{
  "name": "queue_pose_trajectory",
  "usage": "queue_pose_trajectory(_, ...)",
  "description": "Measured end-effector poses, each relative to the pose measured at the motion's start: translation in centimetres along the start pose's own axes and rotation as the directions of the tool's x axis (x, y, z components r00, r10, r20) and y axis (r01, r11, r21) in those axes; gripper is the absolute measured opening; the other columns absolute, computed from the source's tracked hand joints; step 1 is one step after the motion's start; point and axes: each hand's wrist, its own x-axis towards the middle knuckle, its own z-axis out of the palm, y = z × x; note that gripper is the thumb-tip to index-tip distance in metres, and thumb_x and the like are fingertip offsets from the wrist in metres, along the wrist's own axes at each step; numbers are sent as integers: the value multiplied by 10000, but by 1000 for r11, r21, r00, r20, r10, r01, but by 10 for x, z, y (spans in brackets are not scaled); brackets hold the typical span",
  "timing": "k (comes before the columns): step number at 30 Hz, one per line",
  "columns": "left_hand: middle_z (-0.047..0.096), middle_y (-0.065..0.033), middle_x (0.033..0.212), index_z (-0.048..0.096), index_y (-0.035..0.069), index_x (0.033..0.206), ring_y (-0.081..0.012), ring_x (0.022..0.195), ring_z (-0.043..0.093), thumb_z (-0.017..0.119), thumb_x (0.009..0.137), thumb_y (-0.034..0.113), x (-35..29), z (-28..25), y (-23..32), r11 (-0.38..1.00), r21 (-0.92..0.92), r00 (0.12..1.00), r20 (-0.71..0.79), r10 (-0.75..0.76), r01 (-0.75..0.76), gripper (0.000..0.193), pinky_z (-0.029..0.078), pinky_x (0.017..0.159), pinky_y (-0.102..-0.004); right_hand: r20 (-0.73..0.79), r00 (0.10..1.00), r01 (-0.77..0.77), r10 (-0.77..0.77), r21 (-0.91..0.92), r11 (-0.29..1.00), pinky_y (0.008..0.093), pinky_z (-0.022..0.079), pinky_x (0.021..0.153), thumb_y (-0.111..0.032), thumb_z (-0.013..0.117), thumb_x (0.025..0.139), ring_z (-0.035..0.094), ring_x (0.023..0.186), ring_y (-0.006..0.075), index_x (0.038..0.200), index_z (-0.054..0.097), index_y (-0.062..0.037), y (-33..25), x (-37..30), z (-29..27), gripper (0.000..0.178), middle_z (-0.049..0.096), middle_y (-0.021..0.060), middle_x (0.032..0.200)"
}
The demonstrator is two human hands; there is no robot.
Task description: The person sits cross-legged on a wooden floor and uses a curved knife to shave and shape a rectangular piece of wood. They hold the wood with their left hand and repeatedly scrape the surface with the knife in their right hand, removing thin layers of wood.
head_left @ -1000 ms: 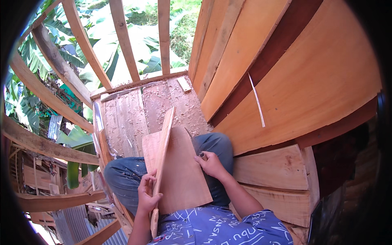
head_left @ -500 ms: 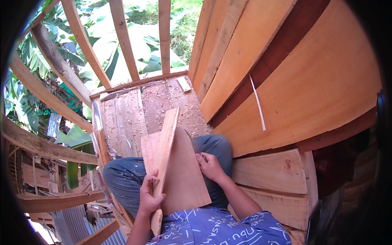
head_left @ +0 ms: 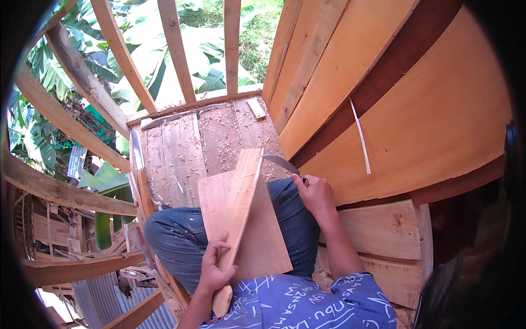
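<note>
A long narrow wooden strip [head_left: 241, 205] lies tilted across a flat wooden board [head_left: 268, 241] on my lap. My left hand [head_left: 216, 266] grips the strip near its lower end, the thumb to one side and the fingers curled at its edge. In my right hand [head_left: 315, 194] is a knife [head_left: 280, 163], its curved blade pointing left and its handle mostly hidden by my fingers. The blade's tip is close to the strip's far end; whether they touch I cannot tell.
Wood shavings cover the plank floor [head_left: 181, 148], where a small wood block [head_left: 256, 108] lies. Wooden slats [head_left: 176, 49] stand at the front and left, with foliage beyond. Large plank panels [head_left: 405, 104] rise on the right, and a thin pale strip [head_left: 360, 137] hangs against them.
My right hand has moved from the board's right edge outward and forward, bringing the knife blade into sight by the strip's far end. My left hand still holds the strip.
</note>
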Motion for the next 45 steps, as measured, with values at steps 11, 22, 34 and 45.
queue_pose_trajectory(11, 482, -189, 1411, 526, 92, 1069, -311, 1362, 431, 697, 616, 17, 3, 0, 0, 1000, 7, 1000, -4, 13, -13, 489, 319, 1127, -396, 122, 988, 78, -92, 111, 991, 502, 519, 631, -559, 546, 932, 652, 690, 429, 699, 643, -19, -17, -24, 1, 597, 639, 229, 675)
queue_pose_trajectory(22, 518, -176, 1392, 527, 78, 1053, -343, 1357, 437, 714, 595, 68, 5, -3, -6, 995, 101, 999, -19, 28, -26, 494, 307, 1132, -416, 233, 963, 94, -134, 175, 980, 486, 498, 612, -549, 554, 933, 649, 659, 402, 728, 657, -14, -35, -35, 16, 582, 610, 207, 629)
queue_pose_trajectory(34, 521, -218, 1392, 522, 80, 1035, -336, 1345, 449, 719, 597, 102, 9, 1, -4, 995, 94, 1000, -25, 16, -13, 481, 283, 1141, -439, 182, 969, 156, -167, 77, 985, 495, 509, 591, -564, 573, 915, 650, 657, 417, 683, 643, -34, -25, -40, 12, 582, 624, 203, 622)
queue_pose_trajectory(45, 508, -218, 1384, 511, 87, 1038, -341, 1362, 429, 710, 589, 56, 16, 2, -3, 996, 92, 1000, -14, 18, -16, 492, 286, 1140, -432, 111, 990, -17, -89, 713, 701, 314, 362, 449, -508, 530, 987, 499, 440, 190, 602, 494, -62, -6, -6, 34, 591, 499, 68, 494)
